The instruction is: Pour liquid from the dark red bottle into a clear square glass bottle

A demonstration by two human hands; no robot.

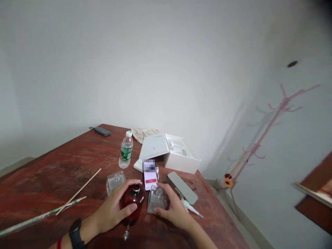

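My left hand (pixel 115 205), with a dark band on its wrist, wraps round an open brown bottle (pixel 135 199). The bottle stands upright on the table and its uncapped neck points up. Fingers and thumb of my right hand (pixel 175 207) close on the sides of a clear, square glass bottle (pixel 156 202) just to the right. A similar clear glass piece (pixel 114 183) sits beyond my left hand, partly hidden by it. By my right hand lies a white item with a thin pointed tip (pixel 192 209), its other end hidden.
On the dark red table (pixel 52 173) are a phone (pixel 150 183), a water bottle (pixel 126 152), an opened white box (pixel 181 160), a grey case (pixel 183 186) and a thin stick (pixel 80 190). Long wrapped sticks (pixel 31 221) lie at left. A pink coat rack (pixel 267 129) leans right.
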